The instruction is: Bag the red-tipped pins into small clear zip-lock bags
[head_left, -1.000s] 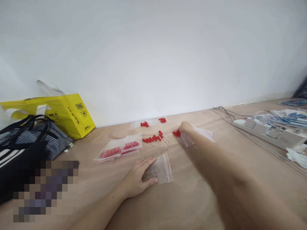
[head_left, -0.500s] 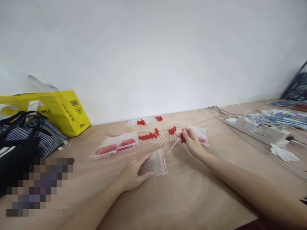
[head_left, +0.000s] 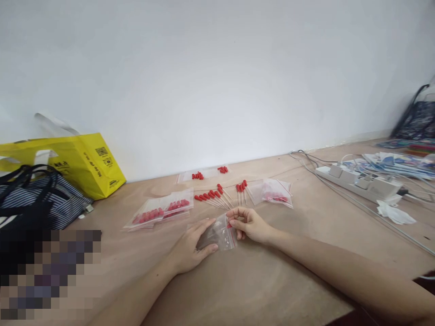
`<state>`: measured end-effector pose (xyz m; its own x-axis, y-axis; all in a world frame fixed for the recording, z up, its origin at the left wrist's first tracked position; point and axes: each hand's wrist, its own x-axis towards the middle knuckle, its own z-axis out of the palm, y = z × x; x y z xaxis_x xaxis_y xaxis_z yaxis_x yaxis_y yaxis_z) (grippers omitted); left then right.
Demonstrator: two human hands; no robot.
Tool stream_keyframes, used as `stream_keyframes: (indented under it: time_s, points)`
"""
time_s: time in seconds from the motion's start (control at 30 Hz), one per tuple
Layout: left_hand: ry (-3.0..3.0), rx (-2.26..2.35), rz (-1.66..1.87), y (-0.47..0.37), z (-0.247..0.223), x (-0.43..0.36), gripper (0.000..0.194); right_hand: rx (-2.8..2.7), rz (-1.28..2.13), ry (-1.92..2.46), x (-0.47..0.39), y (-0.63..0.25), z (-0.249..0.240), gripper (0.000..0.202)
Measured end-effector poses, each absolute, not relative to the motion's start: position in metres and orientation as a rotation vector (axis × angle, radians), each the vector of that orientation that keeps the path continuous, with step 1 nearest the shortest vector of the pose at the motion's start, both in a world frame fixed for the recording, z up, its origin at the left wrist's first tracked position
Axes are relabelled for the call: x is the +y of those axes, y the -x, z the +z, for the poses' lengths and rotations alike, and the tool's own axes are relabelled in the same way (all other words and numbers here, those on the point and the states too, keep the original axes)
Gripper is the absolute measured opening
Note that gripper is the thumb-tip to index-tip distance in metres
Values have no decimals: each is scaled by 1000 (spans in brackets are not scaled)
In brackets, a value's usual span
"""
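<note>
My left hand (head_left: 193,244) holds a clear zip bag (head_left: 222,239) with a red stripe at its mouth, fingers on the far edge and thumb on the near edge. At the bag's mouth, my right hand (head_left: 247,225) is closed in a pinch on a dropper with a red bulb (head_left: 229,225). The fingers and the bag hide most of it, so how far it is inside I cannot tell. Behind the hands lies a fanned row of red-bulbed droppers (head_left: 208,195) with thin pale stems. A smaller group of droppers (head_left: 241,186) lies to the right.
Filled zip bags (head_left: 148,216) lie at left, and others (head_left: 277,194) at right. A flat bag with red pieces (head_left: 204,174) is near the wall. A yellow bag (head_left: 102,167) and striped bag (head_left: 73,203) stand left; a power strip (head_left: 360,183) with cables and tissue (head_left: 396,212) sits right.
My right hand has moved left and toward me, bringing the dropper from beside the small group to the zip bag's mouth. The left hand stays on the bag.
</note>
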<state>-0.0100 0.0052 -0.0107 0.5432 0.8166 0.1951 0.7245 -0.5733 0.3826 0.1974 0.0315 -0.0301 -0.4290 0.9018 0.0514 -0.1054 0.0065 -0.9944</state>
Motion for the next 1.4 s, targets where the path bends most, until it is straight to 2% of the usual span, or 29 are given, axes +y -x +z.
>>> stream_keyframes:
  time_s: [0.13, 0.2, 0.33, 0.6, 0.7, 0.77, 0.9, 0.93, 1.1, 1.4]
  points:
    - [-2529, 1244, 540, 6, -8, 5, 49, -1428, 1643, 711, 34, -195, -33, 37]
    - [-2525, 1244, 541, 6, -8, 5, 48, -1409, 1652, 768, 36, -195, -34, 36]
    - [-2515, 1267, 548, 5, -9, 5, 48, -1461, 1545, 1020, 37, -194, -33, 37]
    - [-2516, 1303, 716, 9, -9, 5, 46, -1726, 1288, 1058, 30, -188, -37, 25]
    - [-2475, 1355, 677, 26, -9, 4, 41, -1813, 1325, 1079, 37, -198, -35, 18]
    - [-2462, 1370, 588, 37, -8, 1, 40, -1790, 1263, 1202, 49, -208, -31, 17]
    - [-2461, 1372, 462, 46, -7, -3, 42, -1753, 632, 1581, 94, -232, -15, 14]
    - [-2458, 1376, 452, 45, -7, -4, 42, -1728, 570, 1649, 108, -237, -12, 15]
    - [-2456, 1364, 451, 42, -7, -4, 42, -1603, 455, 1930, 172, -242, -2, 25]
    - [-2460, 1319, 459, 44, -10, -4, 42, -1447, 523, 2148, 217, -231, -15, 15]
